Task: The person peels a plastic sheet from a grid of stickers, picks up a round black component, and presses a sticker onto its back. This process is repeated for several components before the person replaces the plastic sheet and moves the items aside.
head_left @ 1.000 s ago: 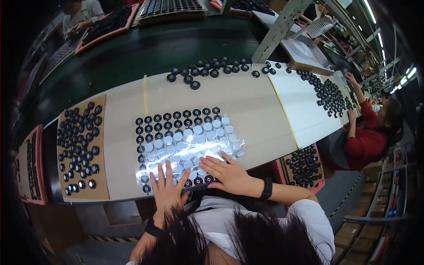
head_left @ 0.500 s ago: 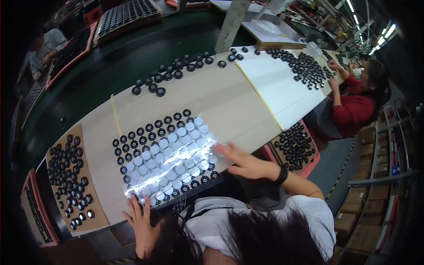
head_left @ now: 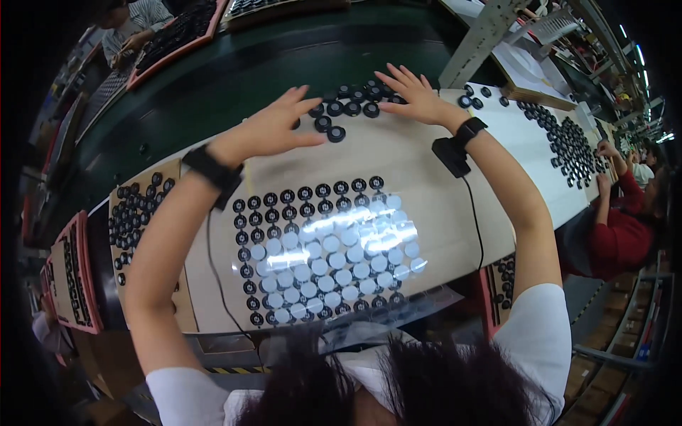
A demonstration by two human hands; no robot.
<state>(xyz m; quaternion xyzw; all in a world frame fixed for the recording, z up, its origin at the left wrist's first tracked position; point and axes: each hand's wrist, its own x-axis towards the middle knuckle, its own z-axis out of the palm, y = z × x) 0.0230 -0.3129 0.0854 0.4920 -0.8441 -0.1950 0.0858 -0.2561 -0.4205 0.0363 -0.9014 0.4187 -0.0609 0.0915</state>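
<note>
Reaching over the table (head_left: pixel 447 213) with the left hand (head_left: pixel 278 126) and right hand (head_left: pixel 426 104) both spread wide, on either side of loose black round parts (head_left: pixel 353 108) at the far edge; cannot tell whether touching. Has black discs (head_left: pixel 305 192) in rows nearer, partly under a clear sheet (head_left: pixel 337 261).

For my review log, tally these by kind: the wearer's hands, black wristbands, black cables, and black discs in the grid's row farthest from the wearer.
Hands: 2 (left hand, right hand)
Black wristbands: 2
Black cables: 2
Black discs in that farthest row: 9
Total: 15
</note>
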